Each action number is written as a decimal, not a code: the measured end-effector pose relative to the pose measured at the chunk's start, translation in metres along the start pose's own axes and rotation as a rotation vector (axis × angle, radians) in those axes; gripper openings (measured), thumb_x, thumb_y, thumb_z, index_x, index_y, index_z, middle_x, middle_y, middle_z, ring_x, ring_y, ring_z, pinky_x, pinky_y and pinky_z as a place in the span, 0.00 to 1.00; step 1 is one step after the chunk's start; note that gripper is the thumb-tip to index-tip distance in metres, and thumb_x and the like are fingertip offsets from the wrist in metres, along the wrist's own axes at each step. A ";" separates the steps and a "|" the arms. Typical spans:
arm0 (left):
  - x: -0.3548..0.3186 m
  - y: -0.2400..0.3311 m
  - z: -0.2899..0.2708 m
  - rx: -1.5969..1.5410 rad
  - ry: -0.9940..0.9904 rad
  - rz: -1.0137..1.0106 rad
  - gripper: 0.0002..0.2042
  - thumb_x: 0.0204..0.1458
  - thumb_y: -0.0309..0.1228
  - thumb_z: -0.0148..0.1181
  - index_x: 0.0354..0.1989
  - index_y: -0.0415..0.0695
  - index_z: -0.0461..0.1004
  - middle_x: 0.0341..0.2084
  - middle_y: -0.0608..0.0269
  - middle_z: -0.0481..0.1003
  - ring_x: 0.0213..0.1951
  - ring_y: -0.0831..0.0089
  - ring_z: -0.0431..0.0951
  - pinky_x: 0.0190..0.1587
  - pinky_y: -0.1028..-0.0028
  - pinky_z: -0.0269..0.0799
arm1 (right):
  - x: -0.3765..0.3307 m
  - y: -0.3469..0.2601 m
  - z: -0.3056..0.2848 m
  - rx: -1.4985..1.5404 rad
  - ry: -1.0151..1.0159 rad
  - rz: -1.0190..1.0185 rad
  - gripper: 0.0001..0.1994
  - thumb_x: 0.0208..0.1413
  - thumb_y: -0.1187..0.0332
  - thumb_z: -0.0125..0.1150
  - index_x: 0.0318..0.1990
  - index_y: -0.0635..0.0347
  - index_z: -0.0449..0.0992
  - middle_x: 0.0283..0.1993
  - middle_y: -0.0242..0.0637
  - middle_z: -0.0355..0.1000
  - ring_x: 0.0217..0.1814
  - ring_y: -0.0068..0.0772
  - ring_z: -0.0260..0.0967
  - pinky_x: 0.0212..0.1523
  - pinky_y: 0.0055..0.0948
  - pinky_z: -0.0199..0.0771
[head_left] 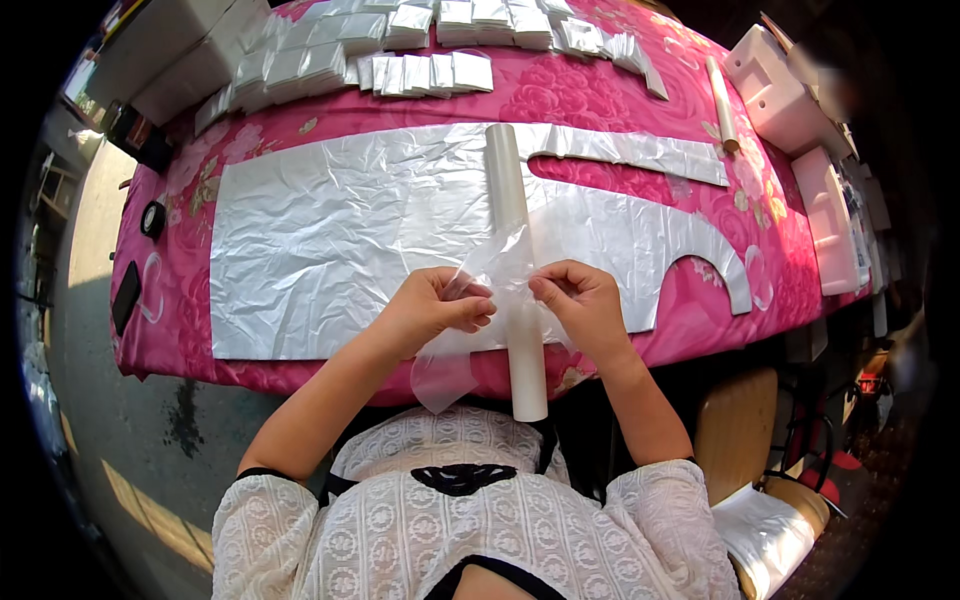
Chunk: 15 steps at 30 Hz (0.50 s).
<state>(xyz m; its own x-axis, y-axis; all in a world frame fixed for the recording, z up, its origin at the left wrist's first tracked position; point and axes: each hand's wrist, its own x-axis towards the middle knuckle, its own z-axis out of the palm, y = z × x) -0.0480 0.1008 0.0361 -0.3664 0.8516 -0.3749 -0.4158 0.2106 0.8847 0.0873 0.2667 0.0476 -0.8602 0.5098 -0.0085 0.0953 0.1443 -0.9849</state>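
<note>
A thin, clear plastic bag (445, 380) hangs between my hands above the near side of the table. My left hand (440, 305) is closed on its left part, fingers curled together. With thumb and forefinger, my right hand (585, 305) pinches the film at its right side. Below the film lies a long pale tube (508, 180), its near end sticking out past the table edge; its middle is partly hidden by the film. Under the tube a large silvery-white plastic sheet (310, 240) is spread flat and wrinkled, with two curved strap-like arms reaching right.
A pink flowered cloth (570, 95) covers the table. Stacks of folded white packets (300, 65) line the far side. Another tube (722, 105) and white foam boxes (785, 90) are at right. A tape roll (152, 219) and dark phone-shaped object (126, 297) lie left. A wooden chair (735, 425) stands near right.
</note>
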 end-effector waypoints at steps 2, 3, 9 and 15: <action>-0.002 0.000 -0.005 -0.009 0.008 -0.027 0.13 0.48 0.33 0.61 0.37 0.36 0.72 0.31 0.58 0.76 0.32 0.74 0.77 0.35 0.75 0.74 | 0.008 0.006 -0.027 0.187 0.012 0.084 0.06 0.51 0.71 0.61 0.33 0.64 0.76 0.26 0.28 0.72 0.27 0.13 0.65 0.29 0.16 0.65; -0.003 0.000 -0.007 -0.022 0.022 -0.030 0.13 0.49 0.33 0.61 0.37 0.36 0.72 0.31 0.57 0.76 0.32 0.74 0.77 0.35 0.75 0.74 | 0.012 0.009 -0.045 0.166 0.084 0.089 0.06 0.51 0.71 0.61 0.32 0.64 0.76 0.27 0.27 0.72 0.27 0.13 0.65 0.29 0.15 0.65; -0.006 0.004 -0.019 -0.001 0.075 -0.105 0.12 0.50 0.32 0.59 0.38 0.36 0.71 0.31 0.58 0.76 0.31 0.75 0.77 0.35 0.76 0.74 | 0.024 0.070 -0.250 -0.029 0.654 0.065 0.07 0.53 0.70 0.58 0.36 0.64 0.74 0.30 0.28 0.70 0.29 0.15 0.63 0.31 0.14 0.63; -0.018 0.007 -0.053 0.020 0.068 -0.136 0.09 0.51 0.31 0.57 0.35 0.38 0.73 0.28 0.61 0.76 0.29 0.76 0.77 0.33 0.77 0.73 | -0.013 0.022 -0.209 -0.835 0.900 -0.216 0.13 0.52 0.68 0.56 0.43 0.65 0.72 0.39 0.40 0.72 0.40 0.31 0.67 0.38 0.27 0.65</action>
<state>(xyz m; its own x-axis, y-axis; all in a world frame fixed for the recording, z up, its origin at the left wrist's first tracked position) -0.0884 0.0618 0.0340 -0.3634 0.7801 -0.5093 -0.4490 0.3323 0.8294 0.2051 0.4410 0.0619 -0.2806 0.7604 0.5857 0.5673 0.6237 -0.5378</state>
